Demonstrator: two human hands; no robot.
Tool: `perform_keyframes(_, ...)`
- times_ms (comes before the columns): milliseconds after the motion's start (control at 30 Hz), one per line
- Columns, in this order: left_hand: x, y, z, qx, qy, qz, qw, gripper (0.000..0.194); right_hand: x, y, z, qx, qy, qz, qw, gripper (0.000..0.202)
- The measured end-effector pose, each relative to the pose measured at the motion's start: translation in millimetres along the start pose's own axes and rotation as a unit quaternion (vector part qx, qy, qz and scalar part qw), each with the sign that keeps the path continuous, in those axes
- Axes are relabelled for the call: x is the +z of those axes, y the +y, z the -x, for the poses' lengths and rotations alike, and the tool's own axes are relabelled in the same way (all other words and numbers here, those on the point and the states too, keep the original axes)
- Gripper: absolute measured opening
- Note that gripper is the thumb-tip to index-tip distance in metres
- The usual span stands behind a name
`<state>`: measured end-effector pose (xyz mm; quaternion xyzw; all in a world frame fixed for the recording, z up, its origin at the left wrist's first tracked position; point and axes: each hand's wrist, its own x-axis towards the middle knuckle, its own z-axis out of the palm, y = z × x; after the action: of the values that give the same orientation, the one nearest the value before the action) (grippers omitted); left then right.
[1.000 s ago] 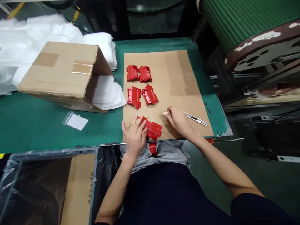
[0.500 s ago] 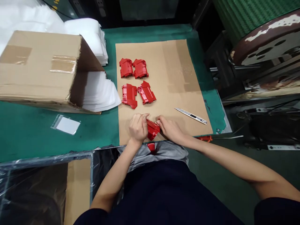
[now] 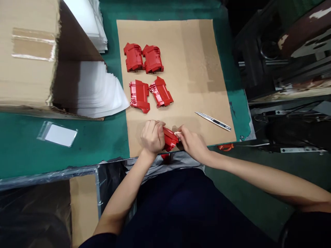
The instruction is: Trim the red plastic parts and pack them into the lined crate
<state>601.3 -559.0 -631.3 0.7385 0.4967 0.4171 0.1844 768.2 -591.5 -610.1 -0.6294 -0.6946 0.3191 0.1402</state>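
Observation:
My left hand [image 3: 152,137] is closed around the left end of a red plastic part [image 3: 170,139], which tilts at the near edge of the cardboard sheet [image 3: 191,119]. At the part's right end my right hand [image 3: 192,142] pinches a small white piece [image 3: 177,133], too small to identify. Whether that piece touches the part I cannot tell. Beyond my hands, several similar red plastic parts [image 3: 140,95] lie in two rows on the sheet. To the right of my right hand rests a slim utility knife [image 3: 213,121].
An open cardboard box [image 3: 28,81] with white foam sheets [image 3: 99,91] spilling out stands at the left. A clear bag with a white card [image 3: 60,135] lies before it on the green tabletop [image 3: 23,144]. An orange-handled tool [image 3: 226,147] sticks out at the near right edge.
The camera view has moved closer to the table and shifted. My right hand has drawn slightly away from the red part, and the white piece shows more clearly. My left hand keeps its hold.

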Motion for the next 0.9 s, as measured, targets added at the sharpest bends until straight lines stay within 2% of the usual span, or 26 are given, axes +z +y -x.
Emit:
perform_keyframes(133,0.3,-0.1,0.3,-0.009,0.001,0.0,1.0,0.051,-0.2,-1.6,-0.4,0.001,-0.005,-0.002,1.0,0.026)
perform_keyframes(333,1.3,-0.9,0.7,0.001,0.013,-0.016,1.0,0.05,3.0,-3.3,3.6,0.014,0.025,0.01,1.0,0.032)
perform_keyframes(433,1.8,-1.9,1.1,0.019,0.017,-0.035,0.999,0.047,4.2,-2.8,5.3,0.005,0.018,0.01,1.0,0.032)
perform_keyframes(533,2.0,-2.8,1.4,0.042,0.007,-0.041,0.998,0.046,4.6,-1.4,5.7,0.004,0.024,0.002,1.0,0.034)
perform_keyframes(700,1.6,-3.0,2.3,0.025,-0.014,-0.051,0.998,0.046,3.4,-1.3,3.6,0.004,0.015,0.017,1.0,0.032)
perform_keyframes(900,2.9,-2.1,2.0,0.083,0.034,-0.063,0.994,0.036,4.3,-1.5,5.3,0.011,0.023,0.044,0.999,0.032)
